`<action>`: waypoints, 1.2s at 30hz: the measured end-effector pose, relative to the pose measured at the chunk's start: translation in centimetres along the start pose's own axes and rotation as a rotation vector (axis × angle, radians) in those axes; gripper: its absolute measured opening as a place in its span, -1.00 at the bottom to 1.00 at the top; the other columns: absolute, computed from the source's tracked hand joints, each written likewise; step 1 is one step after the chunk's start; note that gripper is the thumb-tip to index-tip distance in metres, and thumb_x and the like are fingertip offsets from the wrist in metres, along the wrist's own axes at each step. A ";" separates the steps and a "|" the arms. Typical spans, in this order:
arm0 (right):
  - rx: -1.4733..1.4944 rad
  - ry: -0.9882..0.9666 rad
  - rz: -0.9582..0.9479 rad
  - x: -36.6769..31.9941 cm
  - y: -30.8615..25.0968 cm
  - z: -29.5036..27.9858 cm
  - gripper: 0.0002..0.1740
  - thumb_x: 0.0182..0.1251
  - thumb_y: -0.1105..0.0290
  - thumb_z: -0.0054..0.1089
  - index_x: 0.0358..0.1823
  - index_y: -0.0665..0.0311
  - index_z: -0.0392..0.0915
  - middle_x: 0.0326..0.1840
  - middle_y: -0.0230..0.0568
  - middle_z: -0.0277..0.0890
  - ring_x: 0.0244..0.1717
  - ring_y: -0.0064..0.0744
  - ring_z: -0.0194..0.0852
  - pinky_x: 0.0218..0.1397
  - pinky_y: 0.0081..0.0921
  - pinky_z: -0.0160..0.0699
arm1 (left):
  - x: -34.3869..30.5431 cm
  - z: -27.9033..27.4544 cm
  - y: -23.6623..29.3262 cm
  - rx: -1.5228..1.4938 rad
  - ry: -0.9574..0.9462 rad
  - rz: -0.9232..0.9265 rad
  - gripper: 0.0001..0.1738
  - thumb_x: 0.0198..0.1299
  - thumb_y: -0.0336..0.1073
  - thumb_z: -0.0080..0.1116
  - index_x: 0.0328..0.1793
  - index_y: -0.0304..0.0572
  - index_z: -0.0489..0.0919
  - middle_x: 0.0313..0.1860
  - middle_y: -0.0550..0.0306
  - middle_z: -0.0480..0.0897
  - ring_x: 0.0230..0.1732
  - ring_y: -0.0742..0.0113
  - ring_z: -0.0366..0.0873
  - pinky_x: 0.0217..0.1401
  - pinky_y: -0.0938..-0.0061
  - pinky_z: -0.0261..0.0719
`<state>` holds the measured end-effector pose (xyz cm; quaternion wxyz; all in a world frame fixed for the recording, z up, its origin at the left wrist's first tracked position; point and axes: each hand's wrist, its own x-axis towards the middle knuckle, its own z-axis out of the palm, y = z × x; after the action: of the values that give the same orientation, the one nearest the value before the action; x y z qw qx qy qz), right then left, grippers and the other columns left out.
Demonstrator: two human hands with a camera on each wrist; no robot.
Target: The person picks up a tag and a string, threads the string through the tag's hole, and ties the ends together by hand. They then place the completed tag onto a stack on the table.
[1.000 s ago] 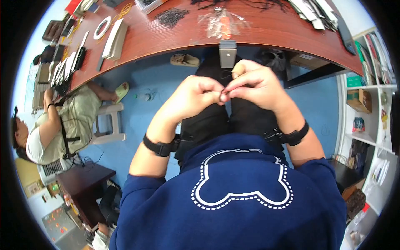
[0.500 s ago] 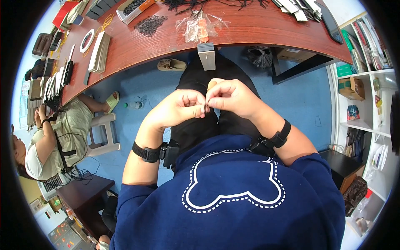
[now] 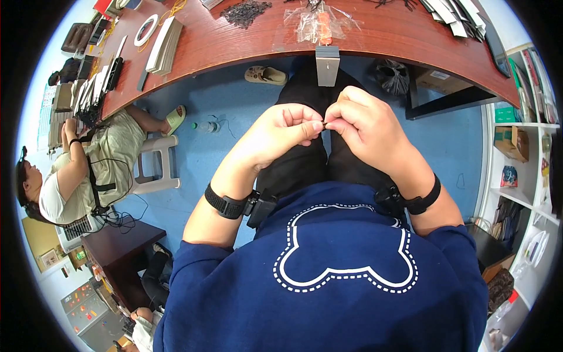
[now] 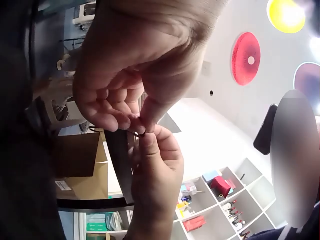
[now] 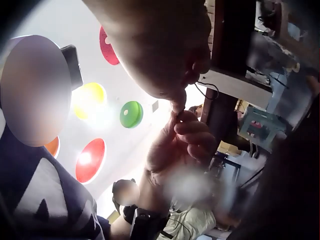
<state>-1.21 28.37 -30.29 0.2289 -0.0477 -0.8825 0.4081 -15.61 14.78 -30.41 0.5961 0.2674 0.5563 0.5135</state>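
Both hands meet fingertip to fingertip above the lap in the head view. The left hand [image 3: 285,134] pinches a small dark piece [image 3: 324,125] between thumb and finger. From the other side the right hand [image 3: 369,128] pinches the same piece, its other fingers curled. A thin black cord [image 5: 212,91] loops out beside the fingers in the right wrist view; in the left wrist view a dark strand [image 4: 131,132] runs to the pinched fingertips. The fingers hide most of the piece, so its shape cannot be told.
A grey block [image 3: 327,67] stands at the edge of the wooden table [image 3: 229,50]. Behind it lie clear plastic wrappers [image 3: 306,26] and a pile of small black pieces [image 3: 246,13]. Another person [image 3: 76,176] sits at the left; white shelves [image 3: 531,170] stand at the right.
The head view has shifted between frames. Both hands still meet at the fingertips; a small dark piece now shows between them, and the left thumb lies straighter towards it.
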 end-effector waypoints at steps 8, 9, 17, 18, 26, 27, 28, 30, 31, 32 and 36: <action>-0.305 -0.066 -0.175 0.0 -1.5 -0.8 -0.89 0.00 0.46 0.23 -0.42 0.25 0.50 -0.43 -0.27 0.36 -0.47 -0.29 0.38 -0.41 -0.41 0.43 | -0.6 0.8 -0.9 0.001 0.026 0.027 -0.86 0.20 -0.31 0.14 -0.20 -0.21 0.55 -0.37 0.34 0.57 -0.34 0.63 0.44 -0.24 0.67 0.41; -0.305 -0.065 -0.176 0.1 -1.7 -0.9 -0.89 0.00 0.46 0.23 -0.42 0.25 0.50 -0.43 -0.27 0.36 -0.47 -0.29 0.38 -0.41 -0.41 0.43 | -0.7 0.7 -1.0 -0.055 0.015 0.056 -0.87 0.21 -0.31 0.13 -0.21 -0.21 0.54 -0.37 0.34 0.56 -0.35 0.64 0.44 -0.24 0.67 0.41; 0.497 -0.098 0.467 -0.3 -0.3 -0.2 -0.84 0.07 0.47 0.24 -0.28 0.30 0.55 -0.66 -0.58 0.22 -0.60 -0.81 0.07 -0.56 -0.74 0.09 | -0.7 0.6 0.7 0.194 0.085 0.172 -0.88 0.19 -0.37 0.16 -0.19 -0.21 0.50 -0.37 0.38 0.51 -0.35 0.65 0.39 -0.24 0.72 0.39; 0.557 -0.059 0.480 -0.4 -0.1 0.0 -0.85 0.07 0.49 0.24 -0.29 0.31 0.55 -0.64 -0.57 0.26 -0.59 -0.82 0.08 -0.56 -0.74 0.11 | -0.8 0.8 0.8 0.250 0.101 0.179 -0.89 0.18 -0.39 0.17 -0.20 -0.22 0.50 -0.37 0.39 0.50 -0.35 0.65 0.39 -0.24 0.71 0.39; 0.337 0.103 0.393 -0.2 -1.5 1.2 -0.90 0.02 0.54 0.19 -0.44 0.30 0.43 -0.58 -0.41 0.34 -0.58 -0.74 0.20 -0.51 -0.76 0.22 | -1.0 2.5 1.1 0.820 0.417 0.501 -0.90 0.02 -0.46 0.26 -0.36 -0.26 0.54 -0.40 0.21 0.56 -0.38 0.50 0.47 -0.30 0.63 0.43; 0.328 0.181 0.366 -0.2 -1.8 1.5 -0.90 0.03 0.55 0.18 -0.43 0.30 0.44 -0.56 -0.39 0.35 -0.59 -0.73 0.21 -0.52 -0.75 0.24 | -1.0 2.5 1.0 0.851 0.432 0.564 -0.90 0.00 -0.47 0.26 -0.37 -0.27 0.55 -0.40 0.17 0.57 -0.37 0.46 0.49 -0.30 0.62 0.44; 0.319 0.260 0.338 -0.1 -2.0 1.7 -0.90 0.03 0.56 0.18 -0.41 0.30 0.44 -0.53 -0.37 0.35 -0.59 -0.72 0.23 -0.53 -0.74 0.25 | -0.9 2.3 0.9 0.852 0.433 0.565 -0.90 0.00 -0.47 0.26 -0.37 -0.27 0.55 -0.40 0.17 0.57 -0.37 0.46 0.49 -0.30 0.62 0.44; 0.371 0.297 0.302 -0.3 -1.7 2.1 -0.91 0.08 0.58 0.15 -0.38 0.31 0.44 -0.48 -0.38 0.38 -0.58 -0.76 0.24 -0.53 -0.76 0.27 | -0.6 1.8 0.8 0.889 0.415 0.823 -0.92 0.02 -0.47 0.24 -0.34 -0.27 0.57 -0.39 0.15 0.57 -0.38 0.43 0.50 -0.29 0.62 0.45; 0.420 0.294 0.310 -0.3 -1.6 2.1 -0.92 0.11 0.58 0.15 -0.37 0.32 0.45 -0.47 -0.40 0.39 -0.56 -0.79 0.25 -0.53 -0.78 0.27 | -0.6 1.8 0.8 0.890 0.415 0.824 -0.92 0.02 -0.47 0.24 -0.34 -0.27 0.57 -0.39 0.15 0.57 -0.38 0.43 0.50 -0.29 0.62 0.45; 0.469 0.291 0.319 -0.4 -1.5 2.1 -0.94 0.14 0.58 0.14 -0.36 0.32 0.45 -0.46 -0.41 0.39 -0.54 -0.82 0.26 -0.52 -0.80 0.28 | -0.6 1.9 0.7 0.820 0.433 0.769 -0.93 0.03 -0.47 0.23 -0.34 -0.26 0.57 -0.40 0.14 0.58 -0.38 0.40 0.51 -0.31 0.58 0.46; 0.578 0.278 0.292 -0.4 -1.6 2.0 -0.96 0.18 0.57 0.14 -0.33 0.34 0.48 -0.44 -0.46 0.41 -0.53 -0.87 0.23 -0.52 -0.82 0.25 | -1.0 2.6 0.6 0.415 0.417 0.481 -0.94 0.14 -0.45 0.18 -0.26 -0.26 0.57 -0.33 0.20 0.58 -0.32 0.49 0.51 -0.26 0.63 0.47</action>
<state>-1.56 25.81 -30.33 0.2901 -0.1619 -0.6747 0.6591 -13.22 14.69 -28.87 0.2657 0.3950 0.6792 0.5586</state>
